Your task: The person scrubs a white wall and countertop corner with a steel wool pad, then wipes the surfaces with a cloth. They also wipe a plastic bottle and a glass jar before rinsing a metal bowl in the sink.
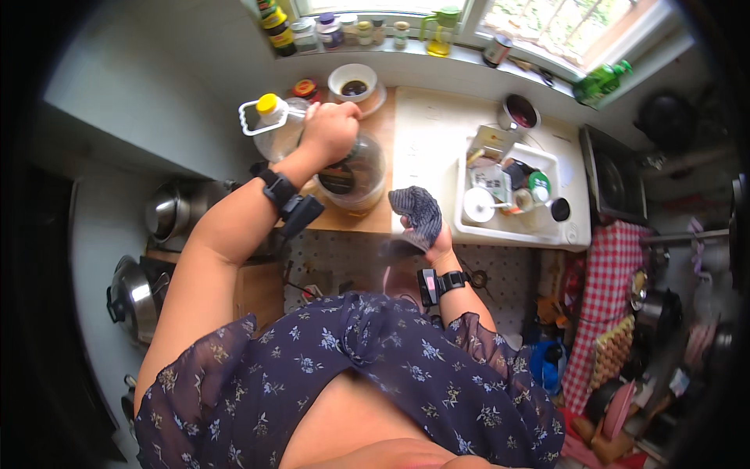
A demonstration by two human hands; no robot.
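Note:
My left hand (333, 130) is closed over the top of a large clear plastic jar (357, 179) that has a dark label and stands on the wooden board. What its fingers grip, the jar's lid or rim, is hidden beneath them. A clear plastic jug (275, 132) with a yellow cap and white handle stands just left of that hand. Lower right, my right hand (438, 240) holds a dark grey ribbed cloth (419, 214), bunched up, in front of the counter's edge.
Behind the jar are a white bowl (353, 82) with dark liquid and a red-lidded jar (306, 89). A white tray (510, 230) of packets and jars stands right, near a metal cup (520, 112). Bottles and an oil pitcher (442, 32) line the windowsill.

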